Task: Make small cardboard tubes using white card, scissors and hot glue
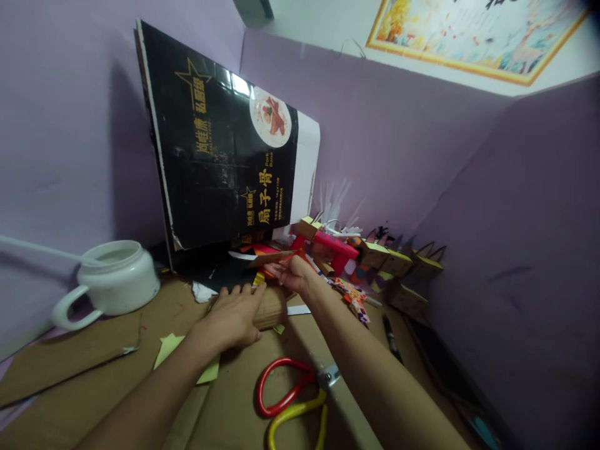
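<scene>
My left hand (234,315) lies over a short, rounded piece of corrugated cardboard (272,309), fingers across its top and thumb on the near side. The cardboard's left part is hidden under the hand. Just beyond it, my right hand (293,273) pinches a thin brown piece of card or paper (272,258) among the things at the back; its fingertips are partly hidden. Scissors (288,400) with one red and one yellow handle lie in front, blades partly behind my right forearm. Yellow-green paper scraps (169,347) lie beneath my left forearm.
A white mug (117,281) with a stick in it stands left. A black printed cardboard box panel (220,144) leans on the wall. Small yellow-topped box figures (398,259), a pink cardboard piece (335,244) and white straws (335,203) crowd the back right. A black pen (392,337) lies right.
</scene>
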A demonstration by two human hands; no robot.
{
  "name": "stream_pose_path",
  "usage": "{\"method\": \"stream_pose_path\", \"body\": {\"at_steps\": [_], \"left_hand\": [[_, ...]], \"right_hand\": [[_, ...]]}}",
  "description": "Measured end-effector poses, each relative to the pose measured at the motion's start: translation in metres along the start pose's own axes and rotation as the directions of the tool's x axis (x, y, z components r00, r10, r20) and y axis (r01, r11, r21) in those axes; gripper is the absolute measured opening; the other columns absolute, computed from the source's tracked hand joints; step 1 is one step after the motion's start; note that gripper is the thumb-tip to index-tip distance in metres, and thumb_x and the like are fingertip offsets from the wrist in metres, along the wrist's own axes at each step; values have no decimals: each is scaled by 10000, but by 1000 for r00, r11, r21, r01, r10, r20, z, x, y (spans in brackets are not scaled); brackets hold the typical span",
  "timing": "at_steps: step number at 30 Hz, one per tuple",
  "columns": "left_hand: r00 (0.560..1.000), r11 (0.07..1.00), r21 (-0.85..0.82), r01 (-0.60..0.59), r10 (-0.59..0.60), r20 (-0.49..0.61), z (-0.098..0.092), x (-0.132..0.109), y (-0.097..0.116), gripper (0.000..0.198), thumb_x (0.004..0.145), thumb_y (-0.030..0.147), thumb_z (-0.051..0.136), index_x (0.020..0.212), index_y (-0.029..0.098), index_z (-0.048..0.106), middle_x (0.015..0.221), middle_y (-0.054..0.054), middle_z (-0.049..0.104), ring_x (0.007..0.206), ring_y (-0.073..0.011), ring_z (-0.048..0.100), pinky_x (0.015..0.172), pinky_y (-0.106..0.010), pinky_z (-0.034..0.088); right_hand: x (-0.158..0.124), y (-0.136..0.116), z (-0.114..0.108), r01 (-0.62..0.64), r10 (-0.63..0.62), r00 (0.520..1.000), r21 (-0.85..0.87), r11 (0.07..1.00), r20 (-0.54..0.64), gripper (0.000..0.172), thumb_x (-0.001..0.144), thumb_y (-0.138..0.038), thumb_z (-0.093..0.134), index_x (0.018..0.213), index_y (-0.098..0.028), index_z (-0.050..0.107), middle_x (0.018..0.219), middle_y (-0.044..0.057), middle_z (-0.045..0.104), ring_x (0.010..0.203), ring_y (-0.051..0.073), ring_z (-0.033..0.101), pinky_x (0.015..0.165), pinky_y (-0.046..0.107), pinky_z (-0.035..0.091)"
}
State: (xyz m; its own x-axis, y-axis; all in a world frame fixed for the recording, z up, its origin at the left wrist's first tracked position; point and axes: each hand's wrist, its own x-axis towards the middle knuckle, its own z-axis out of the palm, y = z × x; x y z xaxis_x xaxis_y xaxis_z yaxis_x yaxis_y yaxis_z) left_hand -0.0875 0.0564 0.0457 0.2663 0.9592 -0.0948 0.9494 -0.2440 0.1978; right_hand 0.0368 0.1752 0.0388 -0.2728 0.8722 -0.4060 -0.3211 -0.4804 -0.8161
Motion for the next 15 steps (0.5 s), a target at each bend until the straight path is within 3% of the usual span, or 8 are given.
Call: {"method": "stream_pose_path", "body": {"at_steps": [5,8,11,13,15], "left_hand": [[999,1000,23,-6,7,-37,-9,-8,-8,812,611,282,606,1371,170,343,1221,-163,538,1072,-331,507,940,-496,321],[998,1000,-29,1,-3,-61,-23,-18,-16,809,604,325,627,1358,184,369,1247,-148,529,1094,-328,498,951,-477,320],[995,962,-256,-89,73,-71,-38,-28,-17,826,611,361,646,1366,208,347,1324,-107,481,1158,-312,459,964,-416,329],[975,816,-537,-212,214,-61,-42,-33,-8,814,624,372,660,1360,232,344,1347,-67,464,1190,-290,436,978,-371,327],[923,495,-836,-237,383,-35,-34,-37,12,775,643,425,664,1333,221,375,1291,-64,516,1153,-283,473,946,-351,366]], "right_hand": [[-21,-8,4,34,-33,999,-24,999,30,165,878,-177,513,1020,-109,562,955,76,621,791,171,631,677,336,534],[-58,-21,-10,155,-154,988,-34,987,6,161,799,-10,495,907,-99,573,775,79,646,691,174,658,649,320,538],[-109,-27,-34,306,-309,950,-52,950,-49,253,725,-11,596,948,-129,586,852,74,671,753,165,664,732,301,516],[-143,-19,-53,414,-428,900,-151,898,-77,288,694,-136,692,971,-150,615,926,88,679,846,199,653,806,344,489],[-171,0,-73,493,-513,859,-262,830,-8,421,646,-274,758,1033,-185,618,1031,113,667,997,258,606,894,417,434]]}}
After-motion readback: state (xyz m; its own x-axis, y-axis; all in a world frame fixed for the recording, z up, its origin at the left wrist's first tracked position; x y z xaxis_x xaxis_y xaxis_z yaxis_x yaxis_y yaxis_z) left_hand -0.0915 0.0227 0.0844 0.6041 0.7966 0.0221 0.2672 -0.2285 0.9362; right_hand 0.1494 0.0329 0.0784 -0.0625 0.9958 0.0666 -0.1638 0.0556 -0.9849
